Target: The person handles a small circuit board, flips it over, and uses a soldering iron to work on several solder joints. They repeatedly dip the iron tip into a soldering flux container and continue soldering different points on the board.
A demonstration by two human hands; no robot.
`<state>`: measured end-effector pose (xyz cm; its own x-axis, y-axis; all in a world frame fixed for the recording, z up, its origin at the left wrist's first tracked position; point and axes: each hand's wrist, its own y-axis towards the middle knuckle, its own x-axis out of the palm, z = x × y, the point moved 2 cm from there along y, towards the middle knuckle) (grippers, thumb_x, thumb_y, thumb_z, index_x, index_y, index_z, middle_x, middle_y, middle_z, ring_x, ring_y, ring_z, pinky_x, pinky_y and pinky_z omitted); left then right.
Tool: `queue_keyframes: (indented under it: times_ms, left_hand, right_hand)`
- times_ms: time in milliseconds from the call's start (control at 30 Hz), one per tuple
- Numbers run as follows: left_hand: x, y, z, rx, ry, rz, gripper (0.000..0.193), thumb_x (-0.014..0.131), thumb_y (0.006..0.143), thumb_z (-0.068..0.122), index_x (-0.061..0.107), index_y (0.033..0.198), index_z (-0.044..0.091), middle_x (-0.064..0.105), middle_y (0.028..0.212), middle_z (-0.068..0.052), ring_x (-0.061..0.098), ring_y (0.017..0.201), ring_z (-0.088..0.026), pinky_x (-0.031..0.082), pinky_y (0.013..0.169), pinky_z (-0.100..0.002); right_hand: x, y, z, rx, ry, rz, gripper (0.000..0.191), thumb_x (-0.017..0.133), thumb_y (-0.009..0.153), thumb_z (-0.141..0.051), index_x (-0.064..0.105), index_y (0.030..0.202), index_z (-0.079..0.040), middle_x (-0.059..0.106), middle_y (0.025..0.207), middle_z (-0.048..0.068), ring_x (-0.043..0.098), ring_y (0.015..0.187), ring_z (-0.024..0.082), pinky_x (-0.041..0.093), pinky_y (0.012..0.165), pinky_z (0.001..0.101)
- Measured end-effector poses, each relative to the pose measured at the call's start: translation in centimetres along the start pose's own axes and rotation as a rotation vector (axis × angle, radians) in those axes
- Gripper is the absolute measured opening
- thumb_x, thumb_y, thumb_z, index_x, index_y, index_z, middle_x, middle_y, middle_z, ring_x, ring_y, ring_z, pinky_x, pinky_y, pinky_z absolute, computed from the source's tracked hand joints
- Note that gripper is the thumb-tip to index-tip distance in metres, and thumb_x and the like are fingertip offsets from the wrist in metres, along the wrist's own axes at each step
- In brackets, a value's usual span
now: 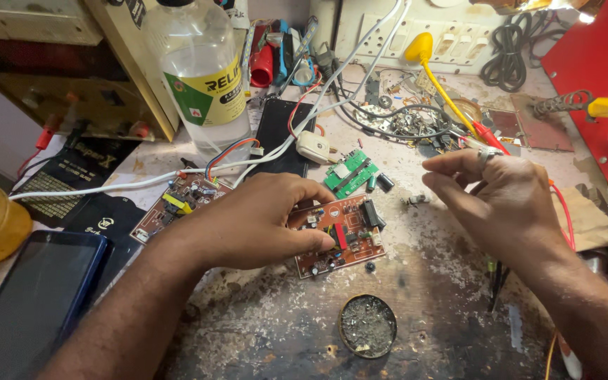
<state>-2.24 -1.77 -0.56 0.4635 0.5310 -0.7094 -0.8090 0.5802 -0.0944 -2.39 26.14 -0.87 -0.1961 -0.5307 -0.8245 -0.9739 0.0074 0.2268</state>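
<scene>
Our left hand (251,222) lies over a reddish circuit board (343,232) on the worn tabletop (445,281), its grip pinched on a part at the board's middle. Our right hand (504,197) hovers to the right, apart from the board — fingers loosely curled, and we cannot tell if they hold anything. A round tin of grey residue (367,326) sits just below the board.

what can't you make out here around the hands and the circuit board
Head view, the only one:
- Brown circuit board: its left part is hidden under the left hand.
- Right hand: the fingertips curl together; anything pinched there is too small to tell.
- Dark phone: cut off by the bottom-left edge.
- Clear bottle: top cut off by the upper edge.
</scene>
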Motion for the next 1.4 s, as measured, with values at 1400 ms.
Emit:
queue_keyframes:
  times_ms: [1400]
  left_hand:
    - [0.3, 0.2, 1.0, 0.128, -0.114, 0.128, 0.057, 0.086, 0.066, 0.027, 0.068, 0.118, 0.010, 0.071, 0.090, -0.005, 0.070, 0.084, -0.017, 0.056, 0.074, -0.034]
  right_hand:
    - [1.5, -2.7, -3.4, -0.327, 0.147, -0.011, 0.023, 0.081, 0.083, -0.016, 0.081, 0.106, -0.012, 0.081, 0.086, 0.001, 0.065, 0.066, 0.006, 0.056, 0.062, 0.0256]
